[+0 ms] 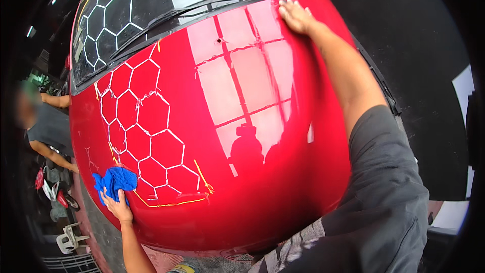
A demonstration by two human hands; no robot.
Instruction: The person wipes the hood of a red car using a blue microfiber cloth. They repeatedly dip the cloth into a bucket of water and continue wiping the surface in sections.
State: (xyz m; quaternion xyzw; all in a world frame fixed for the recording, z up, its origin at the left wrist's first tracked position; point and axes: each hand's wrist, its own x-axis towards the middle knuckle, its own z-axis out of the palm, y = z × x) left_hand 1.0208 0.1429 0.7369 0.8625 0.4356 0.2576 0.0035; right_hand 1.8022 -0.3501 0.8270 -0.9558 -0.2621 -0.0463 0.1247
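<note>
Dark fabric sleeve [386, 167] | right grip [297, 16] spread on glossy domed hood [202, 141] | left grip [117, 206] clutching rumpled cloth [117, 178]

Both arms [348, 71] extended, right fingers [289, 8] spread

The person wears a dark charcoal shirt [389, 197] whose short right sleeve [376, 129] ends near the elbow. Lighter grey, textured fabric [303, 237] shows beside it. The left hand [117, 206], right hand [297, 17] and forearms [344, 73] are bare.
</note>
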